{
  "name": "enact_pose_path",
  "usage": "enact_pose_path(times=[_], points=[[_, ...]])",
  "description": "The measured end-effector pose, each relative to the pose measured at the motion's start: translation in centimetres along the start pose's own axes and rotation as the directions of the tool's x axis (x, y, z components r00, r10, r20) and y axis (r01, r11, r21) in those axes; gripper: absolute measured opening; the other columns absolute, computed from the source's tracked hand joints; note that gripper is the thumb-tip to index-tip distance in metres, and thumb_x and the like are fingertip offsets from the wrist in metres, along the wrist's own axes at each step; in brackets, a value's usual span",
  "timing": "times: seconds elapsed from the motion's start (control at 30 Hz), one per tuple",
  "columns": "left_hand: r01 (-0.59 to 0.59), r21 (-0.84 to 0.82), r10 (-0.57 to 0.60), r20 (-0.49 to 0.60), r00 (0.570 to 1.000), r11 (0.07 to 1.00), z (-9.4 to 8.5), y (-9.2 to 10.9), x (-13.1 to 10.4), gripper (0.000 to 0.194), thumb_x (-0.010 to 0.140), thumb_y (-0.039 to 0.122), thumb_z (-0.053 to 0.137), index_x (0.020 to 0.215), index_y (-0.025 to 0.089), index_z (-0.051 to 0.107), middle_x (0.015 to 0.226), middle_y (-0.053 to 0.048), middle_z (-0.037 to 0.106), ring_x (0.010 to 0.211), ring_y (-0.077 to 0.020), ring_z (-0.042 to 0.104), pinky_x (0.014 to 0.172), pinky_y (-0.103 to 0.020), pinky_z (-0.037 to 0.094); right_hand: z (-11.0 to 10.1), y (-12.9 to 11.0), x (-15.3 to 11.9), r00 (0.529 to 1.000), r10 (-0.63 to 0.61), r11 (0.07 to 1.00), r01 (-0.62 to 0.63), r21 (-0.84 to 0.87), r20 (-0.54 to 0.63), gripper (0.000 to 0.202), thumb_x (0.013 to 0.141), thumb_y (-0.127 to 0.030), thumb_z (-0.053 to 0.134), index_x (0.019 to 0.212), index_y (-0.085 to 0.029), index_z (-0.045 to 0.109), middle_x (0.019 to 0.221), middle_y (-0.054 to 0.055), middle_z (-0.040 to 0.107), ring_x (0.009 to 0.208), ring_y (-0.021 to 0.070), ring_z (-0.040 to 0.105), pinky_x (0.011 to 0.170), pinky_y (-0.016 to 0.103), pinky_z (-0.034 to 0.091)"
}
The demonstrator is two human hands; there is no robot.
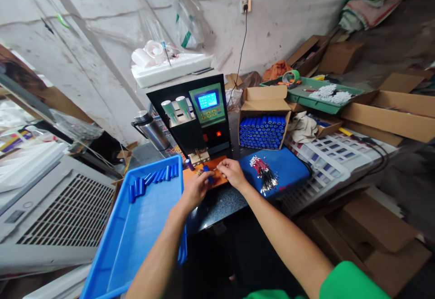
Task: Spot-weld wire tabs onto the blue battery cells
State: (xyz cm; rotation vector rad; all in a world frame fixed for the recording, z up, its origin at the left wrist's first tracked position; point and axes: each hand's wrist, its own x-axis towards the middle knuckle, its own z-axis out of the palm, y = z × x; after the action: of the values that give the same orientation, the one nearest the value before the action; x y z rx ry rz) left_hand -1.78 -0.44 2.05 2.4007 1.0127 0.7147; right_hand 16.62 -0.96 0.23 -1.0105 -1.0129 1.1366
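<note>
My left hand (pixel 197 188) is closed around a blue cylindrical cell (pixel 208 175) over the orange board (pixel 220 181), just below the metal electrodes of a black machine (pixel 183 137). Just to the right, my right hand (pixel 231 172) has its thumb and fingertips pinched together; what they hold is too small to make out. Another dark blue cell (pixel 189 165) stands upright left of the electrodes. A bundle of red and black wires with white connectors (pixel 263 174) lies on the blue mat (pixel 288 167) at the right.
At the left, a blue tray (pixel 149 217) holds several blue cells. An open carton (pixel 265 94) packed with blue cells stands behind the mat. A steel thermos (pixel 152 131) is left of the machine. A green tray (pixel 316 84) with white pieces sits at the back right.
</note>
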Motion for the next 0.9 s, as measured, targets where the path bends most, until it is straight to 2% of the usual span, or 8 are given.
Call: enact_pose_path(times=[0.2, 0.47, 0.63, 0.77, 0.83, 0.9], points=[[0.042, 0.015, -0.042, -0.024, 0.999, 0.999, 0.4, 0.1, 0.2, 0.037, 0.087, 0.011, 0.043, 0.117, 0.022, 0.061, 0.101, -0.007, 0.059, 0.089, -0.0179, 0.058, 0.085, -0.032, 0.049, 0.0, 0.1, 0.0, 1.000, -0.016, 1.000, 0.016, 0.007, -0.003, 0.022, 0.069, -0.039, 0.065, 0.065, -0.018, 0.057, 0.050, -0.004, 0.049, 0.044, 0.0090, 0.042, 0.044, 0.021, 0.031], [0.013, 0.104, -0.014, 0.004, 1.000, 0.994, 0.3, 0.4, 0.3, 0.039, 0.083, 0.008, 0.043, 0.110, 0.024, 0.066, 0.097, -0.007, 0.060, 0.088, -0.0196, 0.058, 0.081, -0.031, 0.047, 0.0, 0.3, 0.0, 1.000, -0.028, 0.999, 0.028, -0.030, 0.000, 0.022, 0.071, -0.038, 0.064, 0.066, -0.018, 0.058, 0.050, -0.004, 0.049, 0.045, 0.0095, 0.043, 0.045, 0.022, 0.031], [0.032, 0.052, -0.031, -0.016, 0.999, 0.998, 0.4, -0.1, 0.2, 0.033, 0.087, 0.014, 0.045, 0.113, 0.022, 0.063, 0.097, -0.007, 0.065, 0.084, -0.0177, 0.059, 0.076, -0.029, 0.047, -0.1, 0.2, 0.1, 1.000, -0.003, 1.000, 0.004, 0.030, -0.014, 0.024, 0.069, -0.039, 0.066, 0.067, -0.017, 0.059, 0.052, -0.004, 0.051, 0.045, 0.0087, 0.043, 0.045, 0.021, 0.031], [0.101, -0.037, -0.103, -0.042, 0.994, 0.994, 0.4, 0.4, 0.1, 0.035, 0.090, 0.028, 0.050, 0.122, 0.019, 0.058, 0.077, -0.001, 0.064, 0.063, -0.0131, 0.055, 0.062, -0.024, 0.045, -0.3, -0.1, 0.2, 0.998, 0.042, 0.994, -0.037, 0.102, -0.044, 0.026, 0.069, -0.041, 0.067, 0.067, -0.017, 0.059, 0.054, -0.004, 0.051, 0.045, 0.0075, 0.041, 0.043, 0.020, 0.028], [0.146, -0.090, -0.154, -0.083, 0.985, 0.985, 0.5, 0.8, 0.2, 0.037, 0.089, 0.035, 0.053, 0.121, 0.017, 0.060, 0.069, 0.001, 0.062, 0.057, -0.0118, 0.053, 0.058, -0.023, 0.043, -0.3, -0.2, 0.2, 0.996, 0.068, 0.991, -0.060, 0.122, -0.061, 0.026, 0.069, -0.041, 0.068, 0.067, -0.017, 0.058, 0.054, -0.004, 0.051, 0.045, 0.0073, 0.041, 0.042, 0.019, 0.027], [0.172, -0.131, -0.193, -0.163, 0.968, 0.976, 0.4, 1.1, 0.4, 0.035, 0.086, 0.039, 0.058, 0.111, 0.016, 0.066, 0.068, 0.001, 0.062, 0.058, -0.0122, 0.054, 0.058, -0.023, 0.043, -0.2, -0.3, 0.2, 0.994, 0.085, 0.989, -0.075, 0.129, -0.074, 0.026, 0.068, -0.041, 0.069, 0.067, -0.017, 0.059, 0.054, -0.004, 0.052, 0.046, 0.0074, 0.041, 0.041, 0.019, 0.027]])
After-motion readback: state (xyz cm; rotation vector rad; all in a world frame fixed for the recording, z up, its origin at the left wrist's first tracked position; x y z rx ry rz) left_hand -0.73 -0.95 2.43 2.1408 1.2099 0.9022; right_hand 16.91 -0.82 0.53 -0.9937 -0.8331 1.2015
